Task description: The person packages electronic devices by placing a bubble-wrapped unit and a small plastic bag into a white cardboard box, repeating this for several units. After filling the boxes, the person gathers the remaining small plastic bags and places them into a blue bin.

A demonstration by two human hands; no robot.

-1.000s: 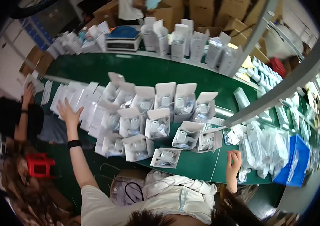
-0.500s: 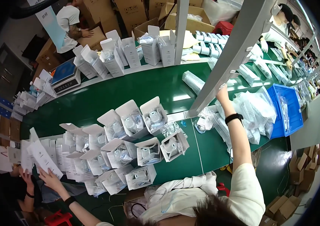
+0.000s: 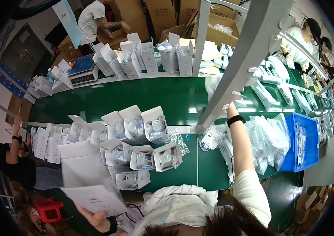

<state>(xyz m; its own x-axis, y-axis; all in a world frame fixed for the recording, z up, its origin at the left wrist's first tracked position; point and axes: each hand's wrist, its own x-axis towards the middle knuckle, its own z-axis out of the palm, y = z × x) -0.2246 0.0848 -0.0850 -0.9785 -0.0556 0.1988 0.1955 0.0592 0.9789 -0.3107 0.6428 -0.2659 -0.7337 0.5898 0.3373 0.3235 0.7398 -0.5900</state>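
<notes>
White carton point(image 3: 87, 175) in left hand point(image 3: 94, 220); right arm outstretched

Left hand: nearest item, at the lower edge. Gripping the white carton from below, some fingers hidden behind it; carton tilted, partly covering the cartons behind.

Green table point(image 3: 178, 177): long, two stretches divided by a pale rail.

Open cartons point(image 3: 144, 179): white, in rows left of the table's middle; pale devices in clear wrapping visible in several.

Crumpled clear bag point(image 3: 179, 143): beside these cartons, at right.

Bagged packets point(image 3: 267, 137): translucent, heaped, right side.

Blue bin point(image 3: 311, 137): just beside the heap; holds wrapped items.

Right hand point(image 3: 230, 108): beyond the packets, at the grey post point(image 3: 245, 51). Fingers mostly hidden; cannot tell whether closed or holding.

Translucent bag point(image 3: 213, 84): far stretch, left of post, partly hidden.

Upright cartons point(image 3: 129, 65): white, lined along the far edge.

Blue-topped scale point(image 3: 83, 66): left of these.

Person in white point(image 3: 92, 19): behind, among brown boxes point(image 3: 161, 15).
</notes>
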